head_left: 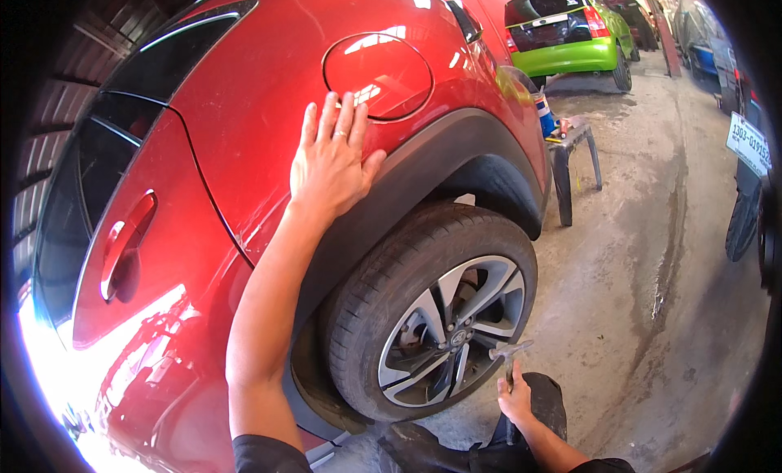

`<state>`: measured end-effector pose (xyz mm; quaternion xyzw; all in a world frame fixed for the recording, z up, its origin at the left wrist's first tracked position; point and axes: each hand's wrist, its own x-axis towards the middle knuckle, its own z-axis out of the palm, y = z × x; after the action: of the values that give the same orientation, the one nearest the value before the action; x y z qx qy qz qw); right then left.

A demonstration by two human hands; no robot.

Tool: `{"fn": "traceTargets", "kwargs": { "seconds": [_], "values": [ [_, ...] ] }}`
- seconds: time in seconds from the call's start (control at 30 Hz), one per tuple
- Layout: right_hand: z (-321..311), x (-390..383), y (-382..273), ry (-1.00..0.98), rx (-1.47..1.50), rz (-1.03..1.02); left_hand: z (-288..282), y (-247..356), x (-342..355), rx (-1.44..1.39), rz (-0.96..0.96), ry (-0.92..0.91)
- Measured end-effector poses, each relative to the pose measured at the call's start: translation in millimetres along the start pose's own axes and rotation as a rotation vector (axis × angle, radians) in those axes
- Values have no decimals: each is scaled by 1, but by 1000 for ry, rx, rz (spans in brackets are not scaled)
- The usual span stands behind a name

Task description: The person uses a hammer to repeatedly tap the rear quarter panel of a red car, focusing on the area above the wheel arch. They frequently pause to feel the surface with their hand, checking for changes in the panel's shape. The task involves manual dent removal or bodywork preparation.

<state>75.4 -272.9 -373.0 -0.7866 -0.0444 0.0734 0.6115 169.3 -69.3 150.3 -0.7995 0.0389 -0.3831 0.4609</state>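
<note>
My left hand (332, 159) lies flat with its fingers stretched out on the red car's rear side panel (269, 98), just below the round fuel flap (379, 72). Beneath that hand curves the black wheel-arch trim (383, 176). Low on the right, my right hand (515, 398) is wrapped round the handle of a hammer (511, 352), its metal head pointing up. Behind the hammer is the car's wheel (456, 335), a dark tyre on a silver and black rim. The hammer head appears in front of the rim; whether they touch I cannot tell.
A grey plastic stool (574, 143) near the car's rear bears a blue and white can (544, 115) and small items. Farther back stands a green car (562, 37). A motorbike (745, 188) is at the right edge. The concrete floor (619, 253) has a wet streak.
</note>
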Motion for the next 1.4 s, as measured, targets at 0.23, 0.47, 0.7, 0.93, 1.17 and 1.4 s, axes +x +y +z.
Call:
{"fn": "traceTargets", "kwargs": {
  "seconds": [0.23,0.47,0.7,0.93,1.17,1.4],
  "values": [
    [3,1,7,-38,31,-23,10,15,26,-9,192,-48],
    [-1,-6,11,-69,58,-39,34,58,82,12,145,-41],
    [0,-8,3,-108,-12,-22,58,78,104,-15,16,-42],
    [-2,2,19,-49,50,-27,-15,-11,5,-4,-5,-114],
    [27,18,70,-65,32,68,-66,-89,-138,140,-419,-32],
    [25,25,49,-44,118,140,-72,-85,-156,115,-475,-8]
  ]
}}
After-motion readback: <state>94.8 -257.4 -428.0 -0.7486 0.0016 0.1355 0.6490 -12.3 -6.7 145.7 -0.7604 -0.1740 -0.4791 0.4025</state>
